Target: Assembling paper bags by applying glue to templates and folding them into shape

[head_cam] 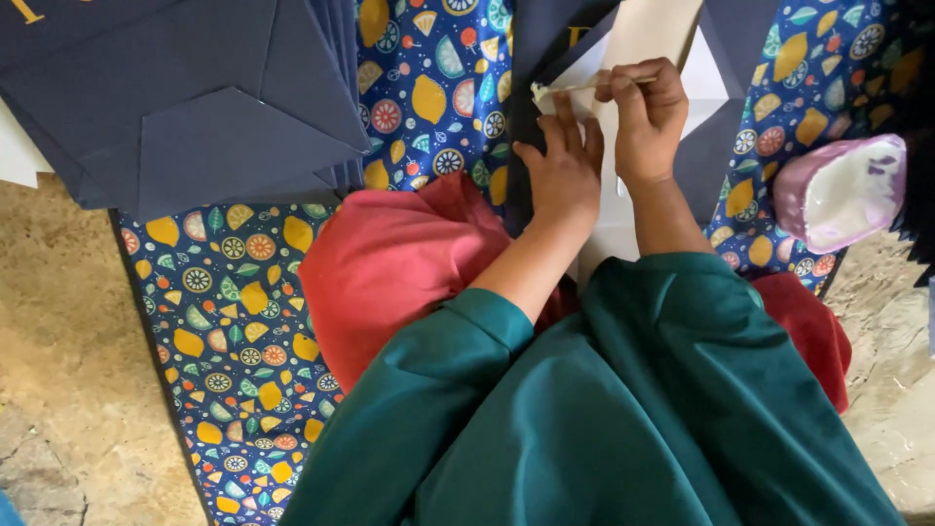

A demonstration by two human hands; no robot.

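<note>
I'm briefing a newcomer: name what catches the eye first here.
The fruit-patterned blue cloth covers the floor. At top centre, the right hand draws a thin stick across a pale sheet, steadied by the left hand. A pink-rimmed bowl of white paste sits right.

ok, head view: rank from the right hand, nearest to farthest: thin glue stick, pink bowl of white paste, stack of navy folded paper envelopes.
1. Thin glue stick: pinched in the right hand, its tip pointing left.
2. Pink bowl of white paste: on the right, on the fruit-print cloth.
3. Stack of navy folded paper envelopes: far upper left.
</note>
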